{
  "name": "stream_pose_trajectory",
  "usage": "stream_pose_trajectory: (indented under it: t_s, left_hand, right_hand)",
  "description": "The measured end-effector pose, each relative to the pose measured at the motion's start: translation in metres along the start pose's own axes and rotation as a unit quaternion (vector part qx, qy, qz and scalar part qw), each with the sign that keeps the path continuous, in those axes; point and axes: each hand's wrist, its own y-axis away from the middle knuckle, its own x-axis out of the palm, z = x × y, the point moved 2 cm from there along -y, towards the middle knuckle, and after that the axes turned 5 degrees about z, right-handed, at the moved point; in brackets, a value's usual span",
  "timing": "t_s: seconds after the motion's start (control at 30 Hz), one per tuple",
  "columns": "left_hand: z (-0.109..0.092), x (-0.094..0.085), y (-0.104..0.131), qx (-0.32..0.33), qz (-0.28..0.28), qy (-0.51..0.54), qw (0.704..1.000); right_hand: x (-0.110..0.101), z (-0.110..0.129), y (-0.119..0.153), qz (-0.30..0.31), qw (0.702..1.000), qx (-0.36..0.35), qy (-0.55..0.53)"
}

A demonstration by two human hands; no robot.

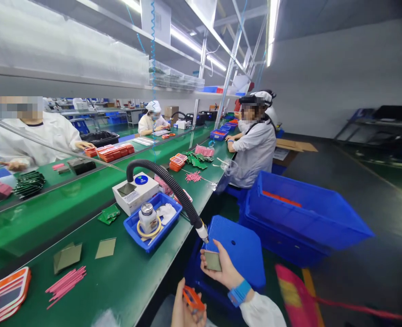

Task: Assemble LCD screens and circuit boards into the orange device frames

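Note:
My right hand (225, 269), with a blue band at the wrist, holds a small grey-green rectangular panel (213, 261) just under the nozzle of a black flexible hose (182, 195). Lower down, my left hand (179, 309) holds an orange frame (193, 299), tilted, with its far end between thumb and fingers. On the green table (126, 272) lie more grey-green panels (106, 248), pink strips (65, 284) and a stack of orange-edged frames (8, 295).
A blue tray (153, 243) with a metal-capped bottle stands beside a white box (136, 194). A blue stool (238, 247) and blue bins (303, 218) are at the right. Green boards (109, 214) lie behind the tray. Other people sit along the line.

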Motion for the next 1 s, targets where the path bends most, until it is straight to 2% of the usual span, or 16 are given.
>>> stream_pose_trajectory:
  t_s: [0.1, 0.2, 0.37, 0.47, 0.6, 0.7, 0.9, 1.0]
  left_hand:
    - [0.008, 0.014, -0.012, -0.007, 0.028, -0.016, 0.999]
    - [0.017, 0.042, -0.025, -0.012, 0.100, -0.029, 0.995]
    - [0.026, 0.094, -0.042, -0.044, 0.259, -0.023, 0.965]
    - [0.022, 0.111, -0.048, -0.051, 0.317, 0.006, 0.947]
    - [0.013, 0.111, -0.057, -0.036, 0.336, 0.049, 0.940]
    - [0.009, 0.104, -0.065, -0.033, 0.329, 0.063, 0.942]
    - [0.012, 0.096, -0.087, -0.024, 0.280, 0.057, 0.958]
    - [0.017, 0.097, -0.097, -0.010, 0.273, 0.052, 0.960]
  right_hand:
    - [0.000, 0.008, 0.002, -0.016, 0.996, -0.079, 0.029]
    - [-0.009, 0.022, 0.008, -0.051, 0.980, -0.181, 0.057]
    - [-0.044, 0.054, 0.033, -0.109, 0.947, -0.295, 0.063]
    - [-0.067, 0.068, 0.050, -0.142, 0.935, -0.322, 0.051]
    - [-0.086, 0.074, 0.060, -0.159, 0.934, -0.319, 0.029]
    - [-0.087, 0.069, 0.056, -0.152, 0.941, -0.302, 0.014]
    - [-0.065, 0.052, 0.034, -0.119, 0.964, -0.237, -0.005]
    - [-0.049, 0.039, 0.023, -0.089, 0.979, -0.185, -0.005]
